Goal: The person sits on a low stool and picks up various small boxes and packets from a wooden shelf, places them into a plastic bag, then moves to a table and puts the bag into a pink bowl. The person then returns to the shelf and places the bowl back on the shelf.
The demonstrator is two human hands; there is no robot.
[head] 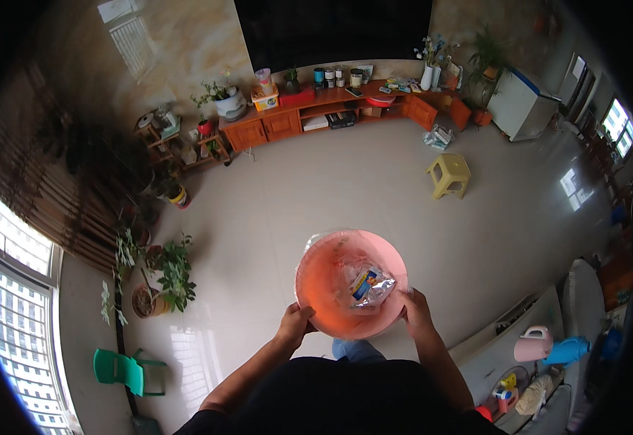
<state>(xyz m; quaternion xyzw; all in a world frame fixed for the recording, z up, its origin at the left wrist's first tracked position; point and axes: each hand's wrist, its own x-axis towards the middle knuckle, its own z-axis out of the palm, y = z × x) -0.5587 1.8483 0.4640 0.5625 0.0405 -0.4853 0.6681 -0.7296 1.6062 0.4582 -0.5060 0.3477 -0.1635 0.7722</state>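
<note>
A round pink plastic bin (316, 283) is held in front of my body, its open top facing up at me. My left hand (293, 322) grips its lower left rim, thumb over the edge. On the right side, my right hand (417, 311) holds the rim the same way. Down inside lies a crumpled foil snack wrapper (372, 287), blue and silver, with printing on it. Clear plastic film shows beside the wrapper and pokes out over the far left rim.
Ahead on the tiled floor stands a yellow plastic stool (450, 173). Behind it a pile of packets (438, 137) lies by the open doors of a wooden TV cabinet (281, 126). Potted plants (172, 280) and a green chair (123, 371) are left; a table with pitchers (533, 345) is right.
</note>
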